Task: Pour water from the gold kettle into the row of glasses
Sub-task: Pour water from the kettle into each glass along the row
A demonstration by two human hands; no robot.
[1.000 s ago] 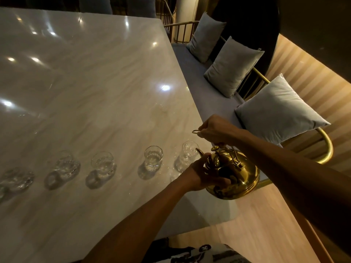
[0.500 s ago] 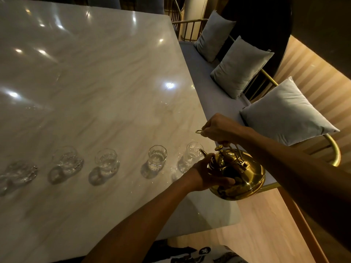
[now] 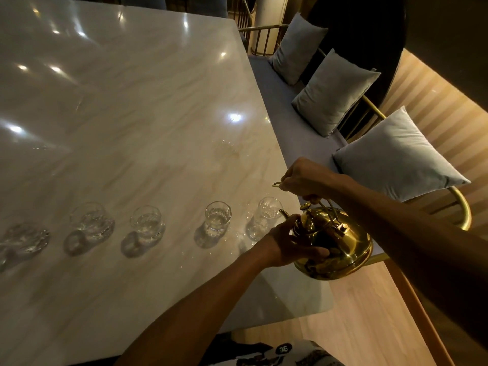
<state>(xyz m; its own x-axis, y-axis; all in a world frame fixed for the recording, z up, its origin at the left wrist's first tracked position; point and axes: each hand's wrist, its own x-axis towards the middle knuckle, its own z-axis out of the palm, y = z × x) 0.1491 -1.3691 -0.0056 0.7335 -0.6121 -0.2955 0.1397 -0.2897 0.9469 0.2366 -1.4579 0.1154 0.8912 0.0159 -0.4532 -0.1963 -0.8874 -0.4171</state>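
The gold kettle [image 3: 335,247] hangs tilted over the marble table's [image 3: 132,128] right edge, its spout over the rim of the rightmost glass [image 3: 265,216]. My right hand [image 3: 306,179] grips the kettle's wire handle from above. My left hand [image 3: 287,243] cups the kettle's body from the left. A row of several clear glasses runs leftward: one [image 3: 217,217] beside the rightmost, then two more [image 3: 146,225] [image 3: 91,220], and a blurred one [image 3: 25,237] at the left edge. The nearer ones hold some water.
A grey bench [image 3: 280,96] with a gold frame runs along the table's right side, carrying three grey cushions [image 3: 393,157]. Wooden floor [image 3: 369,313] shows below the table's near right corner. Small drops glint on the table by the glasses.
The kettle and both hands have barely moved; the spout stays at the rightmost glass. The view has shifted slightly.
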